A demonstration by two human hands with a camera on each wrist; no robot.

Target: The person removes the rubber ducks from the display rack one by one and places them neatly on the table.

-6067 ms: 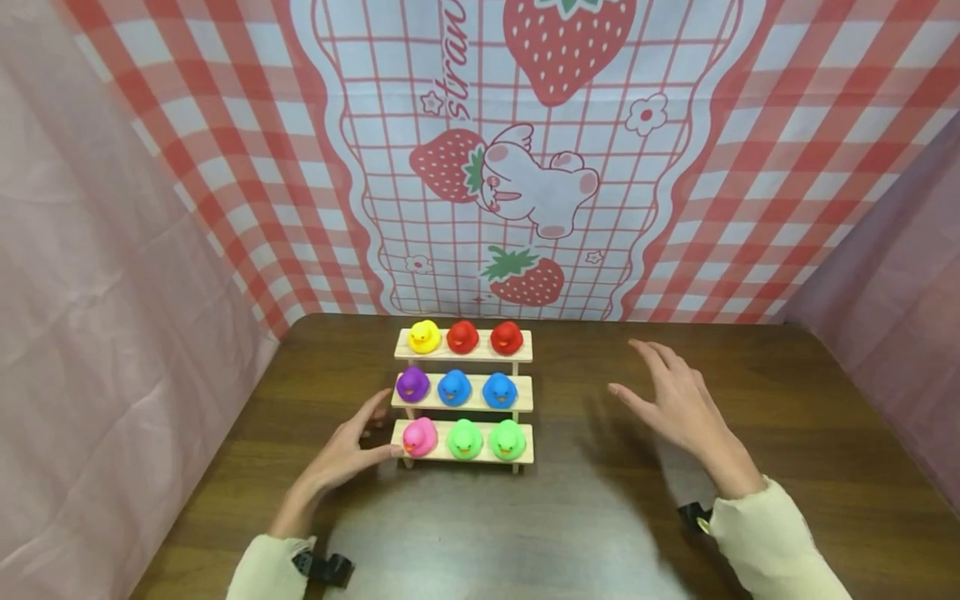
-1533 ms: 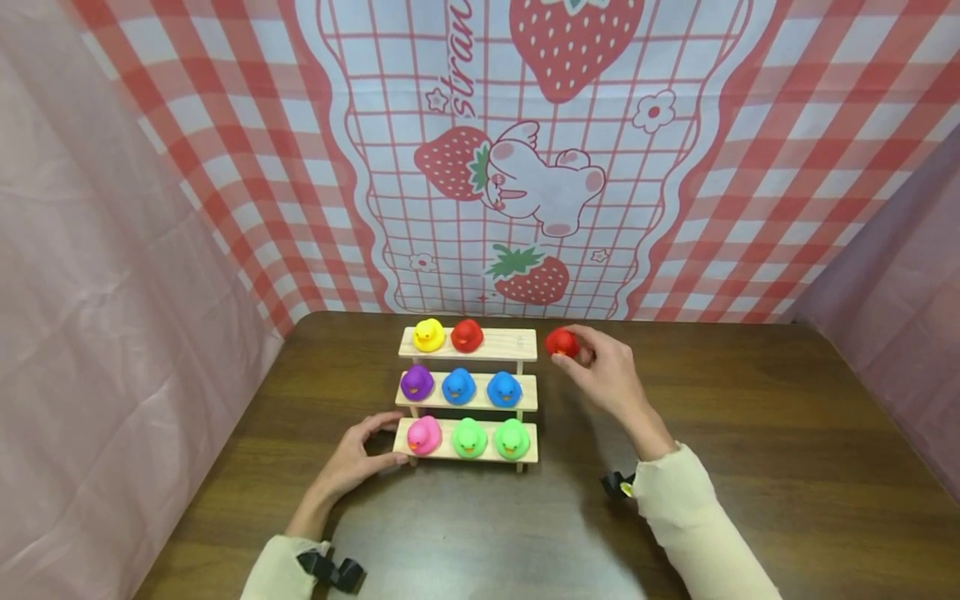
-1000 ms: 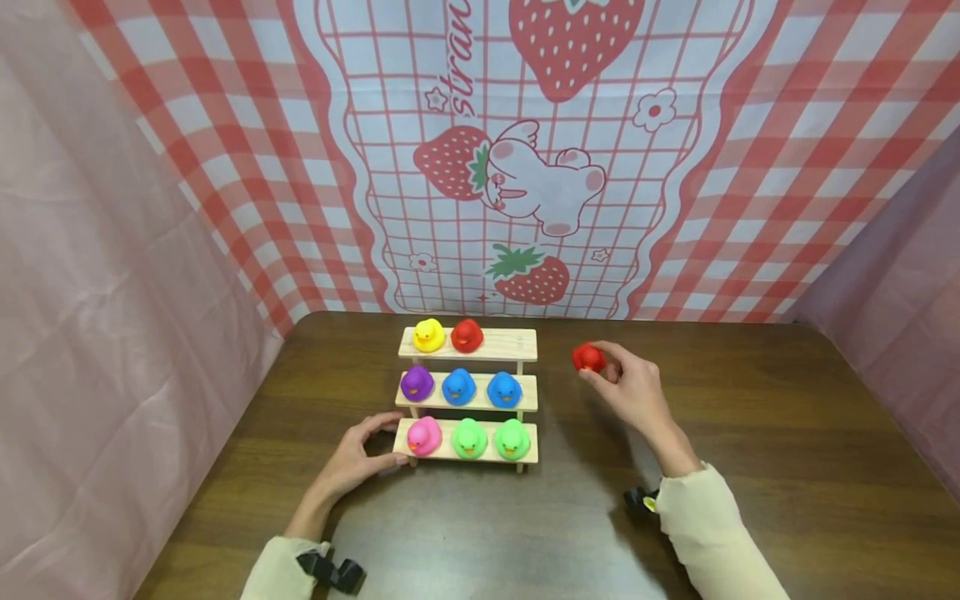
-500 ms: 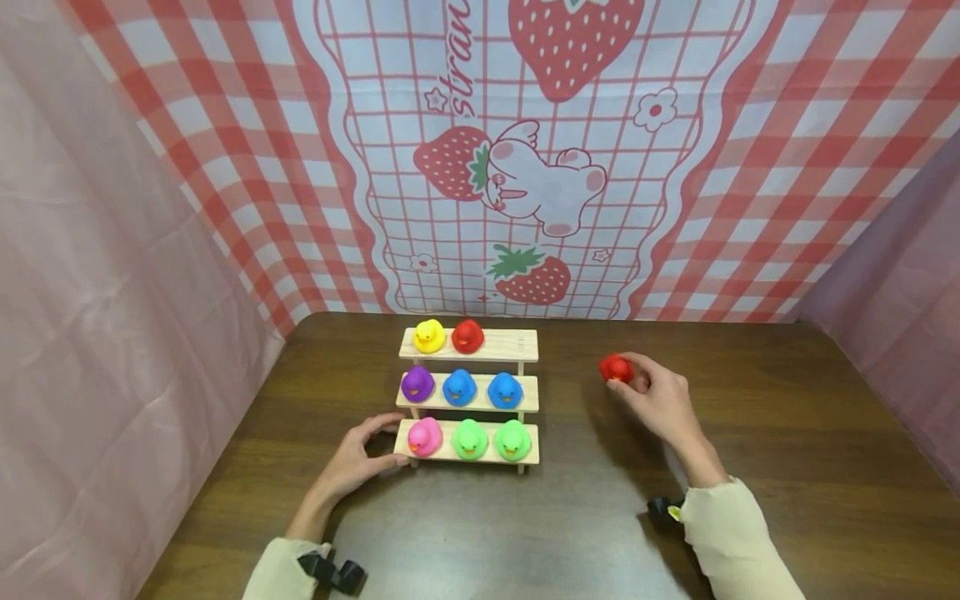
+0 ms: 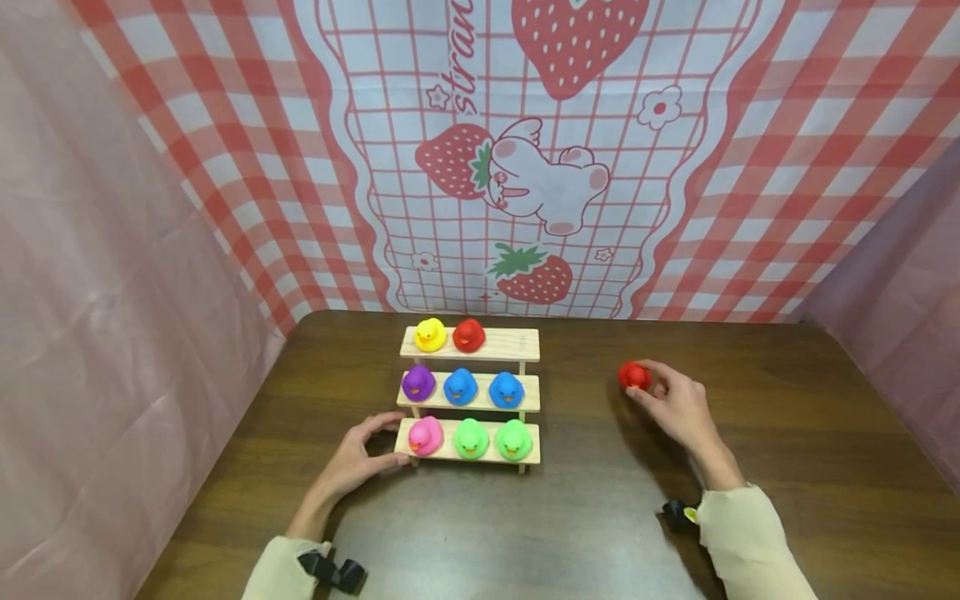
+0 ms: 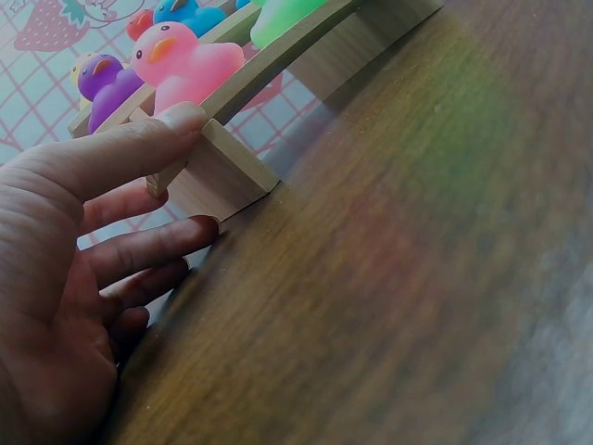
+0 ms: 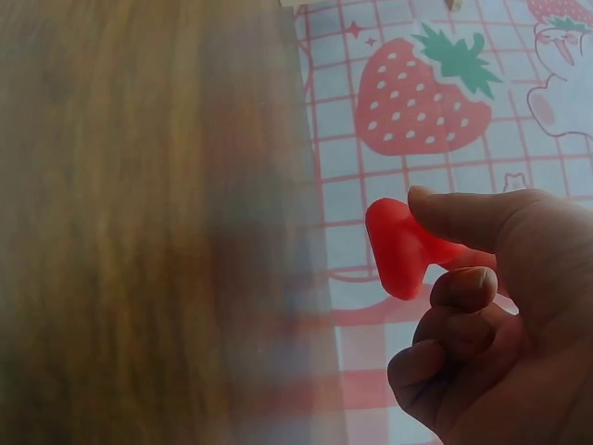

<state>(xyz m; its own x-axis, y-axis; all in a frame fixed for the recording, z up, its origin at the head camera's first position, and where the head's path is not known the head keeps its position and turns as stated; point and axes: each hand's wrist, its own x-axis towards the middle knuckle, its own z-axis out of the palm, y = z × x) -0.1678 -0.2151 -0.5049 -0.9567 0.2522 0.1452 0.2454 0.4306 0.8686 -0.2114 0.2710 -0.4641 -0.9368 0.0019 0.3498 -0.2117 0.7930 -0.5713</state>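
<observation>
In the head view, a three-tier wooden display rack (image 5: 513,344) stands left of centre with rubber ducks in rows. My left hand (image 5: 351,457) holds the left end of its lowest tier, thumb at the front and fingers behind; in the left wrist view the thumb presses the tier's corner beside a pink duck (image 6: 181,65). To the right of the rack, my right hand (image 5: 684,410) pinches a red rubber duck (image 5: 635,376) between thumb and fingers. The right wrist view shows this duck (image 7: 398,250) tilted, partly hidden by the fingertips.
The top tier bears a yellow duck (image 5: 431,335) and another red duck (image 5: 468,336), its right end bare. A purple duck (image 5: 418,382) and two blue ducks fill the middle tier. Two green ducks (image 5: 471,439) sit below. A checked strawberry cloth (image 5: 555,275) hangs behind the brown table (image 5: 480,533).
The red duck has left the top tier's right end in my right hand, moving right and towards me. My left hand has settled against the rack's lowest tier.
</observation>
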